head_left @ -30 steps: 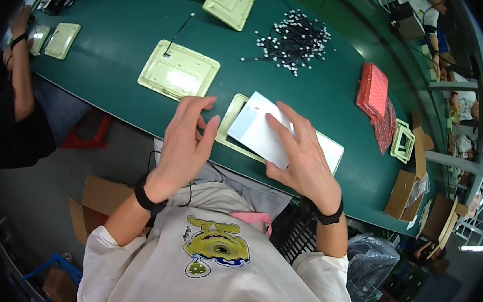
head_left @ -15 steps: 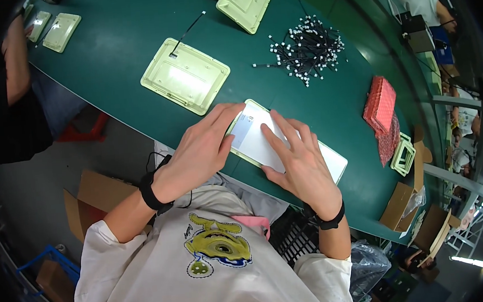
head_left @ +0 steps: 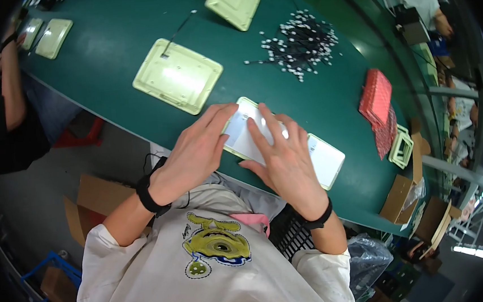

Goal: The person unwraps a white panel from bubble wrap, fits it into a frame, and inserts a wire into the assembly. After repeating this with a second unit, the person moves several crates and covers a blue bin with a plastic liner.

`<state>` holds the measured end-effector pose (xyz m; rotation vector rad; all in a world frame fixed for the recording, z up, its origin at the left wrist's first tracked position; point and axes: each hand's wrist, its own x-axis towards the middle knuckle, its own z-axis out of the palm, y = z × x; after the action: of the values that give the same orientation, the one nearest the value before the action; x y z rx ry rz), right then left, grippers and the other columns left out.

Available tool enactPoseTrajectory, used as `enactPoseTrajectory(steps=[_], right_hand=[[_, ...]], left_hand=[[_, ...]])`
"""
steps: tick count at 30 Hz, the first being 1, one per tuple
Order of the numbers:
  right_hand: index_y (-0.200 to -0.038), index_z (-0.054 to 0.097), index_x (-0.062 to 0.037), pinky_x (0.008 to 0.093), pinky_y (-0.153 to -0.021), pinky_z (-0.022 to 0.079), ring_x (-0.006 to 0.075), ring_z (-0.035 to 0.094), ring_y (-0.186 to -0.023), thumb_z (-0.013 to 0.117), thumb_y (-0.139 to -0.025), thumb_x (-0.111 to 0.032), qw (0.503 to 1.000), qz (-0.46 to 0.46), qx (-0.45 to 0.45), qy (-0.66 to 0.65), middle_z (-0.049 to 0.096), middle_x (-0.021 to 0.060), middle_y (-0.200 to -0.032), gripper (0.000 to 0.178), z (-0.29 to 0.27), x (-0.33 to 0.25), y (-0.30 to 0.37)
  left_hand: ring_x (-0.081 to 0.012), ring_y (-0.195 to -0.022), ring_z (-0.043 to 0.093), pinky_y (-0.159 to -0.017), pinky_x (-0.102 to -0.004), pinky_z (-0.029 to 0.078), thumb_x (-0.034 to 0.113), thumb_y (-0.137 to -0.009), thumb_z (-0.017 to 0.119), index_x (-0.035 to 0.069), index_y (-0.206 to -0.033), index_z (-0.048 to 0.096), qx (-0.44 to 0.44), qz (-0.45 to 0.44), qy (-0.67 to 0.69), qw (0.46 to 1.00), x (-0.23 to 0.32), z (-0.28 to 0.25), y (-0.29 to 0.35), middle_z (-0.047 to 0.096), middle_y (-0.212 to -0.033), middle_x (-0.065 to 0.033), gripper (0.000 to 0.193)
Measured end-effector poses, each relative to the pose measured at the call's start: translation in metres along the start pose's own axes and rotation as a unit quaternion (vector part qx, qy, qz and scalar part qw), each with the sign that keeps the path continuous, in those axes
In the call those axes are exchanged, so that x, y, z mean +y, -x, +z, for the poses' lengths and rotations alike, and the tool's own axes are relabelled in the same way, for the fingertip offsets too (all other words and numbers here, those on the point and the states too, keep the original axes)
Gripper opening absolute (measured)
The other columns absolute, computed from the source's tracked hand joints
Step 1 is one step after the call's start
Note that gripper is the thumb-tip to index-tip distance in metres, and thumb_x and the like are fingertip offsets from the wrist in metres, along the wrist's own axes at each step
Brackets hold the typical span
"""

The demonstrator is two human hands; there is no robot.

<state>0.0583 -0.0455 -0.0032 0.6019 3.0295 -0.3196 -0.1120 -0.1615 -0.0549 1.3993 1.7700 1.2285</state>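
Observation:
A white flat panel with a pale green rim (head_left: 246, 144) lies on the table in front of me. My left hand (head_left: 198, 143) rests along its left end, fingers stretched out and thumb apart. Over the panel's right part spreads my right hand (head_left: 284, 156), fingertips on the white face and covering much of it. Neither hand is closed round anything. Just right of my right hand lies a second white panel with a thin pale green rim (head_left: 327, 161). Beyond my left hand is a pale green rectangular cover (head_left: 179, 76) with a black cable (head_left: 180, 33) at its upper edge.
A heap of black cables with white connectors (head_left: 301, 45) lies farther back on the green table (head_left: 110, 65). More green covers (head_left: 235, 4) are at the far side. Red bubble-wrap packs (head_left: 375, 95), green frames (head_left: 401, 147) and a cardboard box (head_left: 395, 198) stand right. Another person's arm (head_left: 12, 84) is at left.
My right hand has slid left over the panel, showing more of the second panel beside it. The panel under my hands has shifted slightly left in view; my left hand stays at its end.

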Motion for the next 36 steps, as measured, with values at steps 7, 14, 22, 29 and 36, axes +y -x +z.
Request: enactPoseTrajectory(steps=[7,14,22,29,36], right_hand=[[-0.146,0.059,-0.0084,0.0489,-0.112,0.046,0.0398,0.052,-0.136,0.089,-0.076,-0.017,0.988,0.135,0.074,-0.032,0.053,0.0147,-0.154,0.076,-0.026,0.069,0.081],[-0.147,0.056,-0.0093,0.0484,-0.115,0.046,0.0396,0.049,-0.140,0.091,-0.071,-0.012,0.969,0.231,0.031,-0.076,0.048,0.0145,-0.157,0.083,-0.024,0.101,0.140],[-0.146,0.056,-0.0089,0.0479,-0.115,0.048,0.0396,0.048,-0.142,0.091,-0.070,-0.007,0.974,0.211,0.034,-0.075,0.047,0.0151,-0.156,0.084,-0.020,0.111,0.151],[-0.145,0.055,-0.0085,0.0483,-0.110,0.051,0.0413,0.047,-0.143,0.089,-0.072,-0.005,0.973,0.210,0.043,-0.086,0.048,0.0175,-0.153,0.081,-0.015,0.111,0.156],[-0.142,0.054,-0.0073,0.0492,-0.108,0.052,0.0441,0.049,-0.140,0.088,-0.074,-0.004,0.968,0.218,0.045,-0.117,0.048,0.0173,-0.148,0.077,-0.017,0.115,0.151]], left_hand=[[-0.0399,-0.111,0.065,-0.091,-0.0443,0.055,-0.004,-0.088,0.069,0.001,-0.140,0.055,0.013,0.075,-0.144,0.987,0.028,0.012,-0.005,0.057,-0.136,-0.0187,0.053],[-0.0381,-0.138,0.051,-0.111,-0.0447,0.044,0.010,-0.080,0.083,-0.003,-0.139,0.056,-0.162,0.218,-0.201,0.941,0.074,0.094,-0.045,0.053,-0.149,-0.0173,0.067],[-0.0354,-0.147,0.045,-0.119,-0.0457,0.040,0.011,-0.076,0.087,-0.003,-0.142,0.054,-0.223,0.233,-0.214,0.922,0.061,0.119,-0.054,0.050,-0.156,-0.0180,0.075],[-0.0352,-0.147,0.045,-0.121,-0.0449,0.039,0.009,-0.076,0.085,-0.003,-0.142,0.054,-0.221,0.238,-0.199,0.924,0.059,0.122,-0.056,0.049,-0.157,-0.0177,0.073],[-0.0348,-0.148,0.044,-0.121,-0.0450,0.040,0.009,-0.076,0.085,-0.002,-0.142,0.055,-0.231,0.243,-0.191,0.922,0.058,0.122,-0.058,0.049,-0.157,-0.0176,0.073]])
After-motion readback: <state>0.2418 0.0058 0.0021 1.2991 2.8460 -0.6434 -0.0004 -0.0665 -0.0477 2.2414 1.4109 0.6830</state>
